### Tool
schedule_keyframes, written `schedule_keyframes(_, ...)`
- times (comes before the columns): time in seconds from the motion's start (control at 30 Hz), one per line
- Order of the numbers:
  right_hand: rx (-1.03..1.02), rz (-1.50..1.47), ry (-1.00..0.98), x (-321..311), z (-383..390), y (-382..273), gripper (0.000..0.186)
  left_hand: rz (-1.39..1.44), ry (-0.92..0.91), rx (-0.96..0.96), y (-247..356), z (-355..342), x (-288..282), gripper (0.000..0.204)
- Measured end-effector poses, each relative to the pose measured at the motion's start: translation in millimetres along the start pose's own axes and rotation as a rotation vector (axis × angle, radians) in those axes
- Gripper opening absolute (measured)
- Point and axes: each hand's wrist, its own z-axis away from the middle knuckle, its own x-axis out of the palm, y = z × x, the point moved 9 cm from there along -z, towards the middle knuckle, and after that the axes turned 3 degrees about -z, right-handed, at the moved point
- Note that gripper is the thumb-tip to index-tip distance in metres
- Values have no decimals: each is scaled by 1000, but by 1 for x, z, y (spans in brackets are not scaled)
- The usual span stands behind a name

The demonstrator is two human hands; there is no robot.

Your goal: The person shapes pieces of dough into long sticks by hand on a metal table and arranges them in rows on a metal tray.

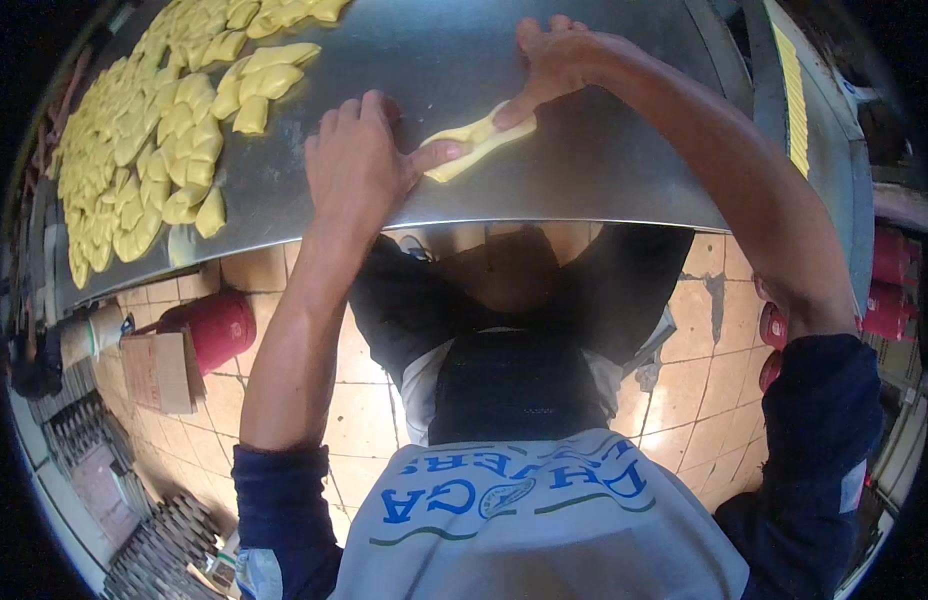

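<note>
Left hand [356,160]: bare, fingers bent and bunched above the tabletop [424,60], thumb laid flat on one end of a pale yellow dough strip [479,140]; nothing clenched. Its fingertips are partly lost to me behind the knuckles.

Right hand [559,68]: bare, fingers spread away over the metal, thumb pressing the strip's far end; no grip closed. Whether the fingers touch the metal, I cannot tell.

Dough strip: one, lying aslant near the tabletop's front edge, between the hands; both ends partly covered by thumbs. Its underside is hidden.

Dough pieces [134,165]: many, yellow, crowded and overlapping at the tabletop's left; individual outlines hard to separate, the upper end cut off from view.

Yellow ridged item [792,100]: one, beyond the right forearm, kind unclear.

Red cylinder [224,328]: one, on the tiled floor [689,325], partly behind a cardboard piece [159,372].

Lap: dark, in shadow, details indistinct. Far left rim: cluttered, too dim and bent to identify.
</note>
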Motion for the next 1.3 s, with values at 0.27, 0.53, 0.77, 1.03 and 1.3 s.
schedule_keyframes(0.27, 178, -103, 294, -30, 21, 24, 97, 88, -17, -146, -14, -5, -3, 66)
schedule_keyframes(0.53, 106, -25, 55, 1, -1, 25, 122, 71, -193, -179, -20, -2, 16, 72)
schedule_keyframes(0.77, -54, -103, 32, 2, -2, 27, 126, 142, -115, -136, -22, -4, 0, 70)
schedule_keyframes(1.03, 133, -23, -30, -18, 2, 22, 128, -20, -61, 22, -19, -11, 3, 64)
schedule_keyframes(1.3, 55, -19, -202, -10, 0, -30, 137, -48, -117, -7, -16, -20, 8, 71)
